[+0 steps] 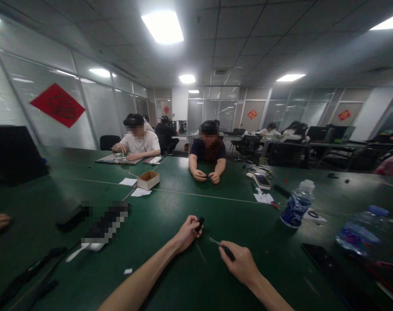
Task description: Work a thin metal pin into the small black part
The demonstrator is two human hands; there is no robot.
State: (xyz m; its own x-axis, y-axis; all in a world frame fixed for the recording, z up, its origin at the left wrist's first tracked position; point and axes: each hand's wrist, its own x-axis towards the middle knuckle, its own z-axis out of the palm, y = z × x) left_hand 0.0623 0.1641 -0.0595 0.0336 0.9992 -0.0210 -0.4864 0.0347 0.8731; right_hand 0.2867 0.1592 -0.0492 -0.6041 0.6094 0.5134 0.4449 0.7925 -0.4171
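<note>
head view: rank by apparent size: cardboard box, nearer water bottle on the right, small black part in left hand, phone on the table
1. Nearer water bottle, though nearness inflates it.
2. Cardboard box.
3. Phone; close to the box, so the order is unsure.
4. Small black part, pinched in the left hand.

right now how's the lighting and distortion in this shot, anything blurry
Head view: ceiling panels glare bright white while the green table stays dim. Wide-angle bend curves the ceiling lines and stretches the edges. The left hand with its small black part and the right hand with a thin tool look soft; the near bottle at the right is smeared.
</note>
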